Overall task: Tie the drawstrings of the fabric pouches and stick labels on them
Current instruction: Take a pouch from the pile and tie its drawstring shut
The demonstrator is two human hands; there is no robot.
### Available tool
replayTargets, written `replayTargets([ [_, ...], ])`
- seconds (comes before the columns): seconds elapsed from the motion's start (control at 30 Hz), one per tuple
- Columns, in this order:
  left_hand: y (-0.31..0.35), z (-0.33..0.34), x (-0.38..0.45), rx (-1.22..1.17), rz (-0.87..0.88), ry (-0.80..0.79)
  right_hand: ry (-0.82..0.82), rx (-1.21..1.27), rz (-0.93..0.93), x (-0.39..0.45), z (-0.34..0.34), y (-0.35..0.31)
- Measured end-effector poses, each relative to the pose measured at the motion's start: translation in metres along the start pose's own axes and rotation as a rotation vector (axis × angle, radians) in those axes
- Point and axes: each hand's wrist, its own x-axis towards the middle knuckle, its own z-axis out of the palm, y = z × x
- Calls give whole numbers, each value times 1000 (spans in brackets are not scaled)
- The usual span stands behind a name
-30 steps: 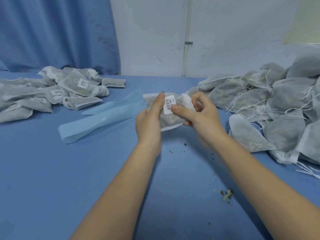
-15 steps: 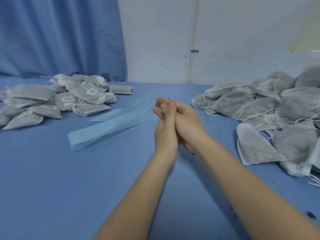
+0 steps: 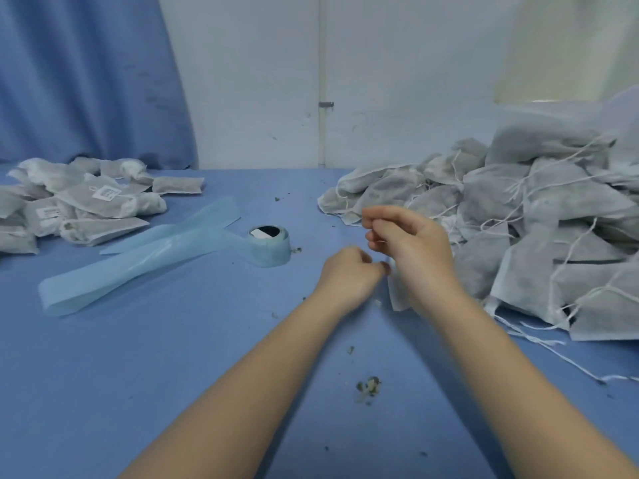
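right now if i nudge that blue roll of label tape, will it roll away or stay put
The roll probably stays put: it stands on its flat end, hole facing up. It looks light, so it would likely slide. The loose strip trailing from it seems floppy and may drag along the table.

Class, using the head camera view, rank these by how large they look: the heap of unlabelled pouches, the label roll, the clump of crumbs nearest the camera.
1. Heap of unlabelled pouches, by far.
2. Label roll.
3. Clump of crumbs, smallest despite lying nearer the camera.
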Motion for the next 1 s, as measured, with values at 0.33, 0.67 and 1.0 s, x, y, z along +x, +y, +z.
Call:
replayTargets([
  [0.33, 24, 36, 17, 213, -74, -33, 105, -214, -26, 9, -21, 9],
  [0.67, 21, -43, -9, 518, -45, -63, -87, -818, -372, 5, -20, 18],
  [1.0, 6, -64, -23, 872, -4, 22, -267, -795, -38, -2, -11, 43],
])
